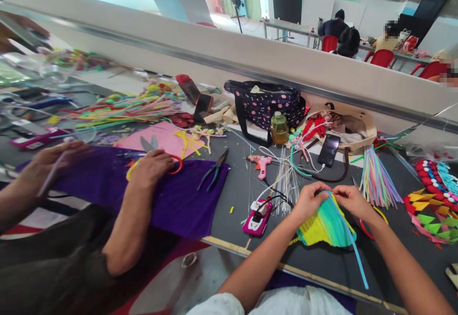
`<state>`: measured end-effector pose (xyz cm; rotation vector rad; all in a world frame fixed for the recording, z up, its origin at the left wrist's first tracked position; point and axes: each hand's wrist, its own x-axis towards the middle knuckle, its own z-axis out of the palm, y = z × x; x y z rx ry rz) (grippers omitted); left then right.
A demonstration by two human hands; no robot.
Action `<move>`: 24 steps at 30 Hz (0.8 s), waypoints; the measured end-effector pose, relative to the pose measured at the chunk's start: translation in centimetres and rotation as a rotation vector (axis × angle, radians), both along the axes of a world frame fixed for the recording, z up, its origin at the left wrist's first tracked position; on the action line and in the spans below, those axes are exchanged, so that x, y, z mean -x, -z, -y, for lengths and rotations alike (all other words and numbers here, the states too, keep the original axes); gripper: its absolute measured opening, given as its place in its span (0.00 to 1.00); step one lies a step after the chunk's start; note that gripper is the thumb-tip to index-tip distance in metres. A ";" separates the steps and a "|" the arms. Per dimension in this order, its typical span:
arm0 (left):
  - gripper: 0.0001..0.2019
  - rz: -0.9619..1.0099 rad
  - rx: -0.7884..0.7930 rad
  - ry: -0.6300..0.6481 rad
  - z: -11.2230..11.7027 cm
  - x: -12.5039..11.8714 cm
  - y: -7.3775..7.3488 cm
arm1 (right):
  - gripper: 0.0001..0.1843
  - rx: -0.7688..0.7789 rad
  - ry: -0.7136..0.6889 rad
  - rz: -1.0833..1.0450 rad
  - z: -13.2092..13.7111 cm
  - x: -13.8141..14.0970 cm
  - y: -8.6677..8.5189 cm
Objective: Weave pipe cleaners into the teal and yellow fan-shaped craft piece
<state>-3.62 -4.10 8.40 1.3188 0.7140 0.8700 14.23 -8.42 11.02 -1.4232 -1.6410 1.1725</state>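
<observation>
Both of my hands work at the upper edge of a yellow and turquoise fuzzy piece [324, 224], which looks made of pipe cleaners laid side by side. My left hand [312, 199] pinches its top left edge. Close beside it, my right hand [352, 203] is closed at the top right edge, with thumb and fingertips together. A light blue pipe cleaner [358, 257] hangs from between the hands, over the front of the piece and past its lower edge. Red and yellow scissors [368, 229] lie partly hidden behind my right forearm. The fingertips cover the exact gripping point.
A pink glue gun [263, 164], magenta device [257, 217], pliers [213, 172] and wires [286, 181] lie left of my hands. Pastel pipe cleaners [381, 176] stand right. Behind are a bag [266, 105], bottle [279, 129] and phone [328, 150]. A co-worker's hands [150, 169] are over purple cloth [179, 200].
</observation>
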 end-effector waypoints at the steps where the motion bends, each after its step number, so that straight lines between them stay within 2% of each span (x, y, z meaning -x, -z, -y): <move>1: 0.07 -0.013 -0.022 0.005 -0.1 0.0 0.0 | 0.11 0.025 0.013 -0.037 0.0 0.0 0.1; 10: 0.08 -0.019 0.001 -0.058 -0.1 -0.1 -0.1 | 0.13 0.149 0.104 -0.203 0.4 0.3 0.2; 17: 0.11 -0.002 0.089 -0.054 0.2 -0.6 0.1 | 0.11 0.116 0.132 -0.091 0.1 0.0 1.5; 24: 0.10 -0.001 0.099 -0.085 0.1 -0.9 0.3 | 0.09 0.076 0.112 0.005 0.3 0.1 1.3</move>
